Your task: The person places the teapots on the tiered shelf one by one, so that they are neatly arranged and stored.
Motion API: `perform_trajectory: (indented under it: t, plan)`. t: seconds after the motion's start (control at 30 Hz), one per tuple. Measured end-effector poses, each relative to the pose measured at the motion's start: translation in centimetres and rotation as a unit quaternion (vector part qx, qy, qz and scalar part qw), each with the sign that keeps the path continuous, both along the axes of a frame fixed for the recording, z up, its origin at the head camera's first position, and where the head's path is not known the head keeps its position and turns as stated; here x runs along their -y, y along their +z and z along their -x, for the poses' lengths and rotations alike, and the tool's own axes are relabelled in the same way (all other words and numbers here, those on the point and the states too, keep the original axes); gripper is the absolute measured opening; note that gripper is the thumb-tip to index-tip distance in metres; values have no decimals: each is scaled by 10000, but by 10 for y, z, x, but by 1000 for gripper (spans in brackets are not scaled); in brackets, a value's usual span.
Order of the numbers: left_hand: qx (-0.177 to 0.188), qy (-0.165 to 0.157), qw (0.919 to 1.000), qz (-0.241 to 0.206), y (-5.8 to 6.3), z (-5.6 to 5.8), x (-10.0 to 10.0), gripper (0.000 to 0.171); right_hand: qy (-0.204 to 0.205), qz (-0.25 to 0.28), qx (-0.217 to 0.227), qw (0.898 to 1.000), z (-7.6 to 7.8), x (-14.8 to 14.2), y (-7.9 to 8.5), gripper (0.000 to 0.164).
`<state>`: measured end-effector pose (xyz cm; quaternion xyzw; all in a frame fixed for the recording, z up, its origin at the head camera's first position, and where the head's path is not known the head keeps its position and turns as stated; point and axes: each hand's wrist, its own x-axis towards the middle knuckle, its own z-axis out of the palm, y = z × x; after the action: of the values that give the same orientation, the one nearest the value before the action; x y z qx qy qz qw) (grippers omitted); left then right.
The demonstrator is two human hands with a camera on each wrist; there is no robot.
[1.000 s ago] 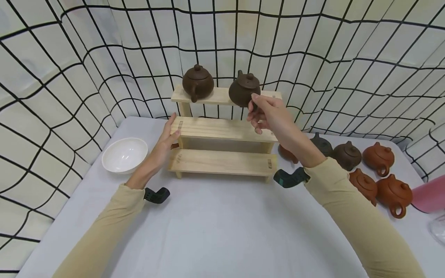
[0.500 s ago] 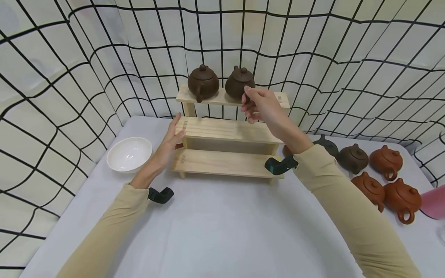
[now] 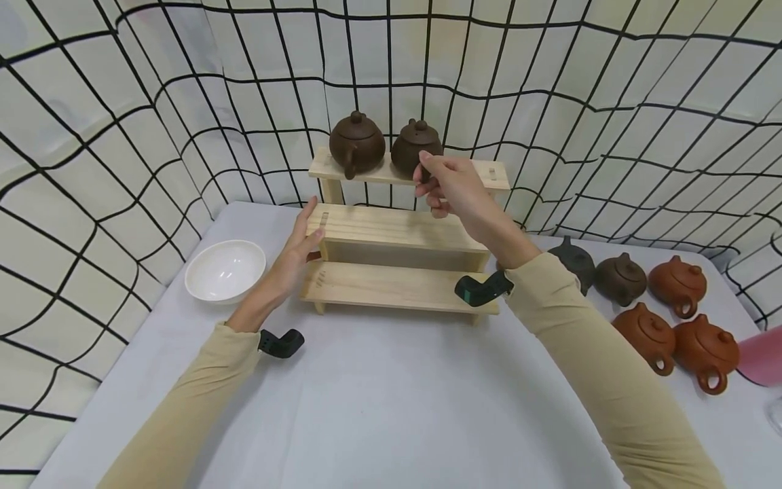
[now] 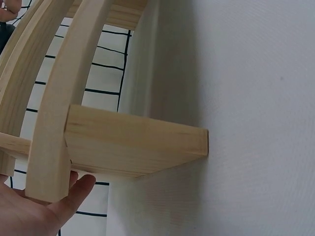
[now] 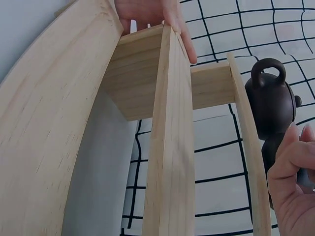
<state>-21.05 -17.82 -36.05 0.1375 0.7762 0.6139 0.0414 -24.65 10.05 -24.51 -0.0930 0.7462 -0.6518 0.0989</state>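
Note:
A three-tier wooden display stand [image 3: 397, 227] stands on the white table. On its top tier sits a dark brown teapot [image 3: 359, 139], its handle facing forward. Right beside it is a second dark brown teapot [image 3: 414, 141]; my right hand [image 3: 461, 193] pinches its handle between thumb and fingers, hiding most of that handle. In the right wrist view, the pinching fingers partly cover this pot, near the top board. At the left end of the middle tier my left hand [image 3: 292, 261] grips the board, and the left wrist view shows its fingers [image 4: 81, 191] around the end.
A white bowl [image 3: 225, 272] rests left of the stand. On the right are several teapots, including a reddish one [image 3: 678, 282] and a dark grey one [image 3: 574, 261]. A pink object [image 3: 760, 356] sits at the right edge. Black netting [image 3: 537, 95] surrounds the table.
My right hand has brought the second teapot left, closer to the first one on the top tier. The left hand keeps its grip on the stand. The head view has shifted slightly.

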Motion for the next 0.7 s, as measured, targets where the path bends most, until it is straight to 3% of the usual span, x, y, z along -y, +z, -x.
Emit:
perform_trajectory:
  t: [0.3, 0.7]
  plan:
    - [39, -41, 9999, -103, 3, -1, 0, 70, -25, 199, 81, 9998, -1, 8, 1, 38]
    - [35, -68, 9998, -157, 4, -2, -1, 70, -210, 534, 30, 9983, -8, 9, -11, 36]
